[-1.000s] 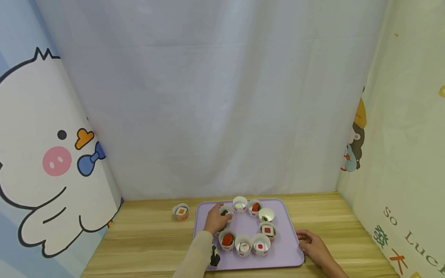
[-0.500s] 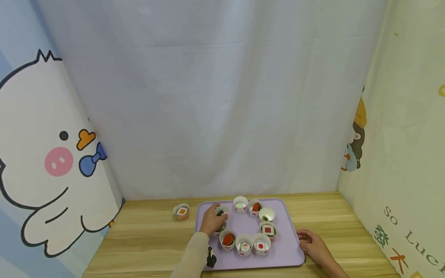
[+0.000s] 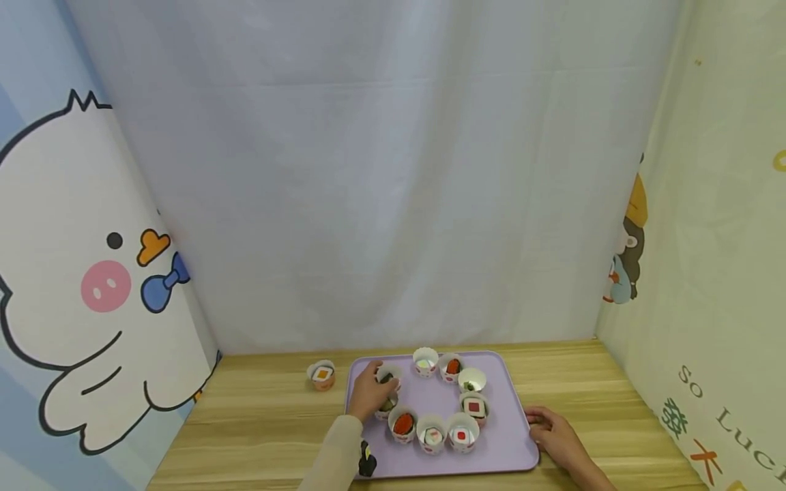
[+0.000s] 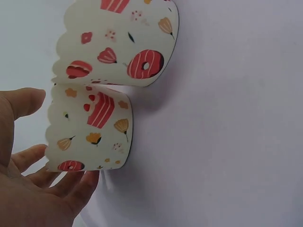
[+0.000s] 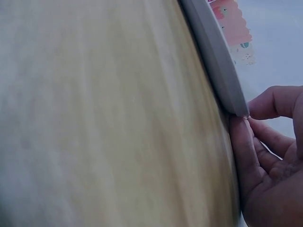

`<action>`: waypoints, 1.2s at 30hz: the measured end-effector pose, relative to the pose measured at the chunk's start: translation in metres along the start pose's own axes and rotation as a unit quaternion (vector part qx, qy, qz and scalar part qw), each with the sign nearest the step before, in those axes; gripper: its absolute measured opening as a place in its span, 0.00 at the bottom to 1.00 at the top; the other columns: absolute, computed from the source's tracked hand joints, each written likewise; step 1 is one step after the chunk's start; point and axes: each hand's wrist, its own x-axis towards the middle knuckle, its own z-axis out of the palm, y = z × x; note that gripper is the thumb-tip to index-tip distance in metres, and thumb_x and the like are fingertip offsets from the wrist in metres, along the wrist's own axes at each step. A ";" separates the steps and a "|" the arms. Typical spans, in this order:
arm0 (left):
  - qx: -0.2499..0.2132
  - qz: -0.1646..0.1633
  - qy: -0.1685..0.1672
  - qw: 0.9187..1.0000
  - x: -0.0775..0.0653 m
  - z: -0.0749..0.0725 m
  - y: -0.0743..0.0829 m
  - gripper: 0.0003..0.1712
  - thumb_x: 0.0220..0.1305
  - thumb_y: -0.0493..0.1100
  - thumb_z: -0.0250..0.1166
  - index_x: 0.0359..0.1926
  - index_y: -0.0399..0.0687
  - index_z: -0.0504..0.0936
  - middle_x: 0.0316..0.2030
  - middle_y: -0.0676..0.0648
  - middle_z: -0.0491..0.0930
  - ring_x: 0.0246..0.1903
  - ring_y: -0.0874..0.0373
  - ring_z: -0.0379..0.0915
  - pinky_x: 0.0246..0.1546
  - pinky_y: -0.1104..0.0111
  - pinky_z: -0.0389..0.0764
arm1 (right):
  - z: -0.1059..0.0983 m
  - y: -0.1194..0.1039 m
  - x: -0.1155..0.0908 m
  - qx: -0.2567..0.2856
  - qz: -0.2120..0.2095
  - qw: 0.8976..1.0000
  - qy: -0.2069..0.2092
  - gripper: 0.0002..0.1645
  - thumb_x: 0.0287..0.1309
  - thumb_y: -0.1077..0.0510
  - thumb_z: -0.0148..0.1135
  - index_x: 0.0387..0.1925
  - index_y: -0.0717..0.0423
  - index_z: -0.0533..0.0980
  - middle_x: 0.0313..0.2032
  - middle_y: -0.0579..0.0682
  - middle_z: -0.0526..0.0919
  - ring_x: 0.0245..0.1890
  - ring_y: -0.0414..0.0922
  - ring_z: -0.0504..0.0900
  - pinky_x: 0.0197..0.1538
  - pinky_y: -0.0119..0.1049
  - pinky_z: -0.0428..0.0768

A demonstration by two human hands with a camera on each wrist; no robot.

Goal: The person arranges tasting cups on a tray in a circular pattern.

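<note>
On the left side of the lilac tray [image 3: 430, 464], my left hand [image 3: 367, 395] is at a patterned paper baking cup [image 3: 393, 374] with a dark piece inside. In the left wrist view, its fingers [image 4: 85, 189] lie along one wall of this paper cup [image 4: 90, 132], while the thumb stands apart from the rim. My right hand [image 3: 555, 436] pinches the tray's right edge near the front corner; in the right wrist view, the thumb is over the tray rim [image 5: 220, 71] and a finger beneath it. Several other paper cups form a ring, including one with a red-topped piece [image 3: 403, 424].
Another paper cup [image 3: 322, 375] with a white and orange piece stands on the wooden table [image 3: 264, 423], left of the tray. A pale curtain [image 3: 393, 204] hangs behind the table. Printed cloths flank both sides. A black thing [image 3: 367, 460] shows by the left sleeve.
My left hand and the paper cup have moved left on the tray, showing more of the cup in front. My right hand has stayed at the tray's edge.
</note>
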 end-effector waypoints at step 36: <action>-0.022 0.081 0.126 0.988 -0.002 -0.089 -0.005 0.37 0.57 0.38 0.70 0.66 0.38 0.67 0.63 0.33 0.70 0.64 0.37 0.65 0.62 0.45 0.69 | -0.001 0.001 0.000 -0.012 0.005 1.000 -0.001 0.29 0.49 0.71 0.56 0.57 0.70 0.73 0.46 0.59 0.81 0.37 0.40 0.78 0.33 0.33 0.81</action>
